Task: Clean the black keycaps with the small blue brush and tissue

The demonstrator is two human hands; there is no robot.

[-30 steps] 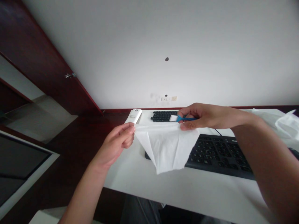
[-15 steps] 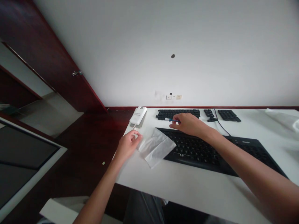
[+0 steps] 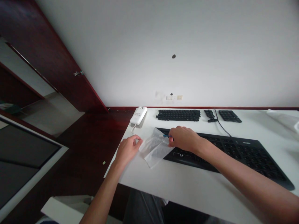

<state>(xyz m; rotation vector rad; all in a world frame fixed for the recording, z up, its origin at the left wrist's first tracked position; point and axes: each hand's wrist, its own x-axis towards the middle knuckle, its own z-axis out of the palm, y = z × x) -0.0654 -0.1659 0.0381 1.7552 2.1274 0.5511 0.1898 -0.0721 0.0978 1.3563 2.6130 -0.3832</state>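
Note:
My right hand (image 3: 183, 139) is closed round a slim blue-handled brush (image 3: 166, 136), whose pale tip points left over a thin white cloth (image 3: 154, 152). The cloth lies creased on the desk and overlaps the left end of a black keyboard base (image 3: 254, 158), most of whose keycaps look to be off. At the cloth's left edge, my left hand (image 3: 129, 148) has thumb and fingertips brought together, apparently pinching that edge. Behind the base, a block of black keycaps (image 3: 178, 115) lies in rows, with smaller keycap groups (image 3: 230, 116) to its right.
A white handheld device (image 3: 138, 115) with a strap lies at the desk's far left corner. The keyboard cable (image 3: 219, 123) runs back toward the wall. A white bag or wrapping (image 3: 283, 118) is at far right. Wall sockets (image 3: 174, 97) sit above the white desk (image 3: 187, 180).
My right hand has come down toward me with the brush, from the loose keycaps to above the cloth. My left hand has shifted slightly nearer, its fingertips closer together.

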